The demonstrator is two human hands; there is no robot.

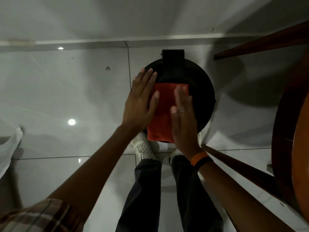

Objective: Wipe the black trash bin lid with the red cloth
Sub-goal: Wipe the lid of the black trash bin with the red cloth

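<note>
A folded red cloth (163, 113) lies flat across the round black trash bin lid (203, 91).

A matt, soft-looking weave is shown by the folded red cloth (164, 113). A dull, smooth plastic finish is seen on the round black trash bin lid (203, 91). The pale floor tiles (66, 97) are glossy, and polished wood is shown by the brown round table (294, 131).
</note>
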